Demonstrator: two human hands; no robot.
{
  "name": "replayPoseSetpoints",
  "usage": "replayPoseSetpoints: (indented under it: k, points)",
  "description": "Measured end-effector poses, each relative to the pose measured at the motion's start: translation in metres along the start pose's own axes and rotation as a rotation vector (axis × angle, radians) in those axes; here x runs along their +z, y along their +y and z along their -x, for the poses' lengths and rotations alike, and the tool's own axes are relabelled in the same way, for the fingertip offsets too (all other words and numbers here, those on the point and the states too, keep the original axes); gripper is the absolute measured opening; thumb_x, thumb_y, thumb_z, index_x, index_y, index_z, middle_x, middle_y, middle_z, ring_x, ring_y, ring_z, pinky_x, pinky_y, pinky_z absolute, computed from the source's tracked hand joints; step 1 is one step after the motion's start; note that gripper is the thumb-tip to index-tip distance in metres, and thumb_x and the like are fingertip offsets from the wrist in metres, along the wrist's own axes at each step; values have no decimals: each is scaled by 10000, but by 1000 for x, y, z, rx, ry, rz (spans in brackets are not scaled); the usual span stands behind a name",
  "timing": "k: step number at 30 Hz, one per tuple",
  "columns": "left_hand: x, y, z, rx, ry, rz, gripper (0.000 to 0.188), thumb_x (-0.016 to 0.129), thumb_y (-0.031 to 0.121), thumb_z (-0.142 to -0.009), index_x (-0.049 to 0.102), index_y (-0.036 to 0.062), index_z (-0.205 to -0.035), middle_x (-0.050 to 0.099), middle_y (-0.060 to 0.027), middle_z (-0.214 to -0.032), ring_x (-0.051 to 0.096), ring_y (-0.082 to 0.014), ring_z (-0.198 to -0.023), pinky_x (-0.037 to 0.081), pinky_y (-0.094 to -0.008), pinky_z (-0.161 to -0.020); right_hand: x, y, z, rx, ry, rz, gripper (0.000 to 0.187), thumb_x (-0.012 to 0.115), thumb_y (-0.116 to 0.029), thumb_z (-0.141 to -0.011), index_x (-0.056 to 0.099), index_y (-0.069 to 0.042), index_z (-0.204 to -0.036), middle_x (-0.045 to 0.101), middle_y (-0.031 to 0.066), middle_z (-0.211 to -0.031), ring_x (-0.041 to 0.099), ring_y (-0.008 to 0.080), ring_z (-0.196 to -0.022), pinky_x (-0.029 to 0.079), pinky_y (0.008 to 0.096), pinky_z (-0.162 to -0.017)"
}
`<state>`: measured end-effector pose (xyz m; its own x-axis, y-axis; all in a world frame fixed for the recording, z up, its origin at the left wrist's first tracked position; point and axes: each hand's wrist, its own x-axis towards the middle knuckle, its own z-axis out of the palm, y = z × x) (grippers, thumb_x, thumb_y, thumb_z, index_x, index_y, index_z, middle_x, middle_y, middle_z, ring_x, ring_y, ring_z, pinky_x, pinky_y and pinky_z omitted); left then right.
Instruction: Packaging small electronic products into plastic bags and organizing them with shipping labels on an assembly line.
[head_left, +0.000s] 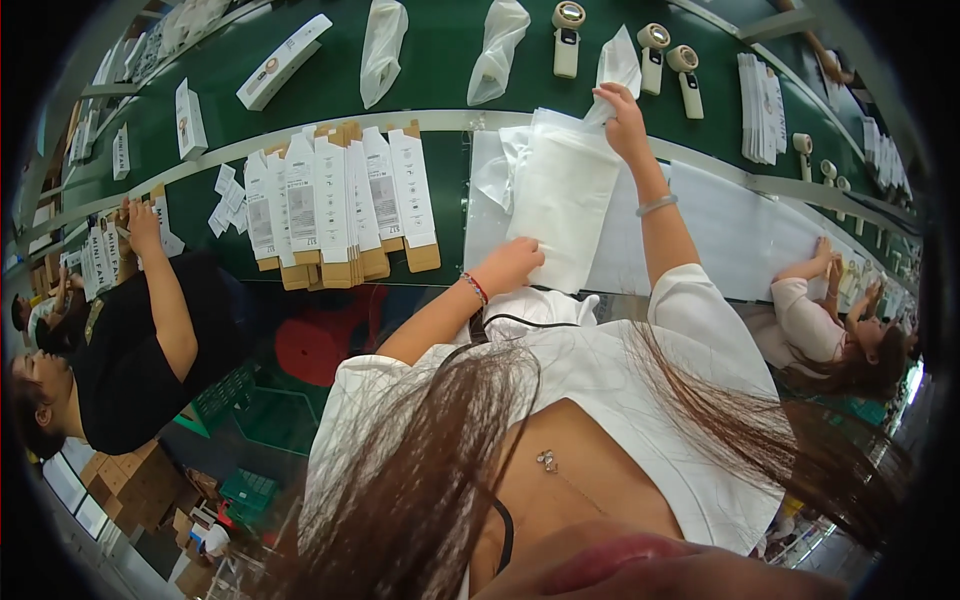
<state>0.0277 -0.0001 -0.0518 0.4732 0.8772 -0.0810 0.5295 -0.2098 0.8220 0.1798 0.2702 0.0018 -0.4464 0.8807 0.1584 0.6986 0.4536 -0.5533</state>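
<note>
A stack of white translucent plastic bags (568, 190) lies on the bench in front of me. My left hand (512, 263) rests on the stack's near left corner, its fingers laid on the top bag. Beyond the far edge of the stack, my right hand (622, 118) has its fingers closed on a white plastic bag (620, 62), which points away over the green belt. Whether anything is inside that bag I cannot tell. Handheld mini fans, one cream fan (566, 42) among them, stand out on the belt on both sides of it.
Two wrapped items in white bags (385, 50) and a boxed fan (284, 62) lie on the green conveyor belt (440, 60). Flat white cartons (340, 200) are stacked at my left. A co-worker in black (140, 340) works further left, another person (815, 310) far right.
</note>
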Motion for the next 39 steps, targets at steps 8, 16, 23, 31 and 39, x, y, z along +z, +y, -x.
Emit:
replayPoseSetpoints:
  k: [8, 16, 23, 31, 39]
  points:
    - [16, -6, 1, 24, 104, -200, 196, 681, 38, -673, 576, 127, -813, 527, -38, -864, 540, -248, -856, 475, -332, -746, 53, -15, -106, 292, -81, 286, 303, 570, -64, -735, 642, -5, -1023, 588, 114, -1203, 587, 340, -1010, 430, 399, -890]
    - [35, -25, 0, -24, 108, -121, 130, 689, 86, -652, 575, 142, -681, 506, -21, -831, 524, -230, -807, 453, -315, -702, 51, -49, -117, 777, -348, -638, 359, 595, -148, -780, 572, 17, -1098, 601, 120, -1061, 611, 237, -810, 448, 292, -758]
    - [16, -6, 3, 144, 225, -273, 108, 679, 102, -663, 588, 130, -611, 497, -22, -776, 521, -222, -760, 449, -318, -690, 21, -8, 31, 581, -418, -1574, 335, 608, -94, -770, 506, 2, -1074, 545, 103, -906, 512, 145, -688, 420, 237, -699]
    - [7, -7, -4, 39, 123, -119, 44, 703, 133, -708, 660, 122, -708, 536, -26, -773, 532, -223, -755, 451, -314, -690, 0, -44, 259, 834, -157, -1381, 328, 634, -9, -722, 506, -26, -1024, 564, 92, -863, 525, 145, -701, 427, 244, -667]
    - [-15, 9, -10, -305, 176, 449, 61, 675, 135, -787, 709, 93, -816, 605, -33, -743, 544, -197, -650, 458, -283, -629, 15, -99, 318, 793, -148, -927, 409, 659, -17, -670, 549, -29, -1063, 625, 81, -841, 572, 189, -721, 460, 273, -699]
